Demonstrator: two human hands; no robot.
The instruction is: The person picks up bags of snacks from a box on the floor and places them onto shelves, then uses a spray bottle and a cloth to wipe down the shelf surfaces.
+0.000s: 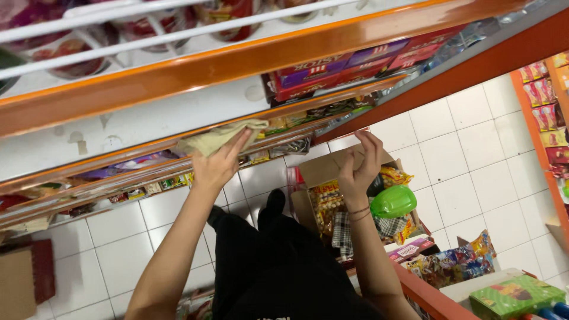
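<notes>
1. Left hand: raised to the white shelf, fingers flat and pressed on a crumpled beige cloth that lies on the shelf's front part, beside its orange edge.
2. Right hand: lifted near the shelf's lower end, fingers loosely curled and apart, holding nothing; a thin band sits at the wrist.
3. Red and purple boxes: stacked on the shelf behind the cloth, towards its far end.
4. Carton: open on the white tile floor below the right hand, filled with snack packs, a checked cloth and a green plastic lid.
5. Green box: on a low surface at lower right, well apart from both hands.
6. Far rack: stocked with packets across the aisle.
</notes>
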